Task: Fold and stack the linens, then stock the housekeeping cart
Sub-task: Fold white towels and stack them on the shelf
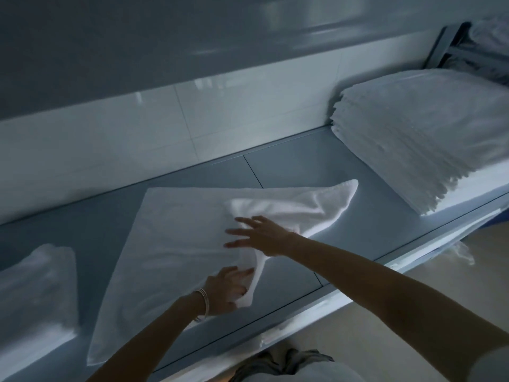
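Note:
A white towel (170, 238) lies spread on the grey counter (316, 166) in front of me, its right side folded over and bunched. My left hand (228, 288), with bracelets on the wrist, grips a folded edge of the towel near the counter's front. Just above it, my right hand (259, 234) hovers over or rests on the towel's fold with fingers spread flat and nothing held. A tall stack of folded white towels (429, 139) sits at the far right of the counter.
Another folded white linen pile (35, 288) sits at the left edge of the counter. A tiled wall (165, 117) runs behind the counter. More linen lies on a rack (484, 45) at the top right. Beige floor (413, 340) lies below the counter's front edge.

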Demonstrator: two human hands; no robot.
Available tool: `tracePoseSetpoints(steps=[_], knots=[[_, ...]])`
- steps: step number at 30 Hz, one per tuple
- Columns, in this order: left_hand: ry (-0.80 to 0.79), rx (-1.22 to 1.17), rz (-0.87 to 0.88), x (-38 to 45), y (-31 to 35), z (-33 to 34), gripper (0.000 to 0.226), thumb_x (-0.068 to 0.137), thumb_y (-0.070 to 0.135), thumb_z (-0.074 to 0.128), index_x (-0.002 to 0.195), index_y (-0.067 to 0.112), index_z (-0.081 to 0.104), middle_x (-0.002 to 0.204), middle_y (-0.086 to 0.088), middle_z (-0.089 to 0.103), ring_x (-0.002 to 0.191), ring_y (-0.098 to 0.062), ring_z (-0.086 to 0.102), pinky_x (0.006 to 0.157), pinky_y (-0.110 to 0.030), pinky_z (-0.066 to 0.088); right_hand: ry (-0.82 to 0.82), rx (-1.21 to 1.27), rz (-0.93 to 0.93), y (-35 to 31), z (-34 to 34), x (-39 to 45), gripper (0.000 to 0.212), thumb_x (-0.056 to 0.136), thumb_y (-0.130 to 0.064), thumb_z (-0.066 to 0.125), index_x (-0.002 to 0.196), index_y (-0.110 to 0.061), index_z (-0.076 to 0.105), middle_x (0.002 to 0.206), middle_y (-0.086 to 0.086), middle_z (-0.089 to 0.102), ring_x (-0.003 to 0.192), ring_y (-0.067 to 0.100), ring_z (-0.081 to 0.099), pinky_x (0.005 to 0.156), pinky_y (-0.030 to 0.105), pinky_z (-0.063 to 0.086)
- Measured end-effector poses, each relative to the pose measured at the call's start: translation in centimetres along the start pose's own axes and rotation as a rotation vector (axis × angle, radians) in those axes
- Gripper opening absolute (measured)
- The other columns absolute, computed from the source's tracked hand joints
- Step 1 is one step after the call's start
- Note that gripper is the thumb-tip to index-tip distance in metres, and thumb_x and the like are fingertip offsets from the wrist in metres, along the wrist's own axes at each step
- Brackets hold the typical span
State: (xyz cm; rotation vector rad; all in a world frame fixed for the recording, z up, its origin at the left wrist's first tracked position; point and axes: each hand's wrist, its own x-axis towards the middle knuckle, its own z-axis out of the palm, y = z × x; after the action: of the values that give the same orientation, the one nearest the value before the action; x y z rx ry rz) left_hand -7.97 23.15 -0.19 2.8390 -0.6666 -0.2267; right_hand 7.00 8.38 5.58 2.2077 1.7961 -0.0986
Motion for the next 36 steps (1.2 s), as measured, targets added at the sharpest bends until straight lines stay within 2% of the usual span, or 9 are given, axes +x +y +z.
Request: tracePoseSetpoints(steps=[3, 5, 8, 11, 14, 18, 21, 30, 36], knots=[[-0.222, 0.007, -0.043, -0.7, -0.2, 1.0, 0.044, 0.081, 0.057, 0.043, 0.11, 0.032, 0.065, 0.151, 0.019, 0.024, 0.134, -0.005, 0.015, 0.106, -0.03, 0.029, -0.291, -0.335, -0.025, -1.9, 1.9, 1.7, 0.048, 0.091, -0.045, 0.05, 0.136, -0.053, 0.035, 0.154, -0.022, 0.019, 0.146, 0.029, -0.006, 0.119, 0.043, -0.001], [-0.151, -0.159, -0.094, -0.9, -1.1, 1.6, 0.054, 0.085, 0.063, 0.033, 0.101, 0.026, 0.07, 0.136, 0.011, 0.051, 0.129, -0.011, 0.04, 0.104, -0.042, 0.04, -0.293, -0.231, 0.319, -1.8, 4.7, 1.6, 0.036, 0.072, -0.081, 0.031, 0.095, -0.07, 0.056, 0.109, -0.048, 0.051, 0.143, 0.009, 0.021, 0.115, 0.025, -0.01], [0.043, -0.199, -0.325, -0.4, -3.1, 0.6, 0.053, 0.082, 0.047, 0.029, 0.109, 0.021, 0.066, 0.125, -0.004, 0.06, 0.116, -0.022, 0.055, 0.093, -0.045, 0.049, -0.209, -0.096, 0.342, -1.3, 5.0, 0.2, 0.03, 0.045, -0.079, 0.064, 0.057, -0.051, 0.068, 0.058, -0.031, 0.061, 0.076, -0.015, 0.06, 0.112, 0.021, 0.019], [-0.137, -0.023, -0.419, 1.5, -4.2, -0.1, 0.049, 0.097, 0.03, 0.035, 0.145, 0.026, 0.03, 0.156, 0.006, 0.02, 0.142, -0.018, 0.022, 0.109, -0.038, 0.034, -0.329, 0.015, 0.24, -1.2, 2.0, -3.6, 0.028, 0.092, -0.017, 0.052, 0.118, -0.023, 0.059, 0.102, 0.001, 0.07, 0.1, 0.021, 0.064, 0.102, 0.039, 0.035], [-0.32, 0.032, -0.43, 4.3, -4.0, 0.2, 0.055, 0.1, 0.038, 0.03, 0.147, 0.044, 0.004, 0.157, 0.016, -0.003, 0.146, -0.024, 0.0, 0.112, -0.051, 0.025, -0.329, 0.002, 0.421, -0.4, 2.5, -7.1, 0.043, 0.094, -0.003, 0.045, 0.134, -0.017, 0.041, 0.112, 0.008, 0.064, 0.104, 0.027, 0.062, 0.09, 0.035, 0.041], [-0.406, 0.109, -0.488, 6.1, -4.9, 1.2, 0.058, 0.096, 0.054, 0.027, 0.144, 0.05, -0.005, 0.155, 0.018, -0.018, 0.145, -0.03, -0.012, 0.106, -0.068, 0.015, -0.305, 0.026, 0.59, 0.4, 4.2, -10.7, 0.043, 0.091, -0.007, 0.05, 0.133, -0.015, 0.045, 0.085, 0.001, 0.065, 0.094, 0.024, 0.066, 0.077, 0.028, 0.038], [-0.365, 0.051, -0.619, 6.4, -6.2, 1.0, 0.06, 0.096, 0.055, 0.027, 0.145, 0.048, -0.006, 0.155, 0.016, -0.018, 0.145, -0.031, -0.012, 0.107, -0.066, 0.013, -0.257, 0.009, 0.743, 0.5, 4.2, -12.6, 0.045, 0.05, -0.033, 0.087, 0.087, -0.017, 0.068, 0.059, 0.0, 0.065, 0.055, 0.013, 0.066, 0.057, 0.02, 0.034], [-0.356, -0.034, -0.988, 6.2, -10.1, -0.9, 0.06, 0.097, 0.052, 0.02, 0.147, 0.04, -0.01, 0.157, -0.002, -0.015, 0.141, -0.047, -0.003, 0.105, -0.068, 0.017, -0.422, 0.342, 0.835, -3.9, 6.0, -10.1, 0.031, 0.09, -0.007, 0.051, 0.121, -0.01, 0.051, 0.112, 0.003, 0.065, 0.103, 0.022, 0.064, 0.075, 0.026, 0.04], [-0.393, 0.037, -0.621, 8.2, -3.2, -0.2, 0.081, 0.09, 0.055, 0.046, 0.15, 0.027, -0.001, 0.158, 0.007, -0.005, 0.144, -0.035, -0.005, 0.112, -0.056, 0.018, 0.004, 0.156, 0.566, -2.1, 4.2, -4.0, 0.055, 0.04, -0.02, 0.088, 0.092, -0.032, 0.071, 0.089, 0.0, 0.067, 0.075, 0.024, 0.065, 0.051, 0.027, 0.049]])
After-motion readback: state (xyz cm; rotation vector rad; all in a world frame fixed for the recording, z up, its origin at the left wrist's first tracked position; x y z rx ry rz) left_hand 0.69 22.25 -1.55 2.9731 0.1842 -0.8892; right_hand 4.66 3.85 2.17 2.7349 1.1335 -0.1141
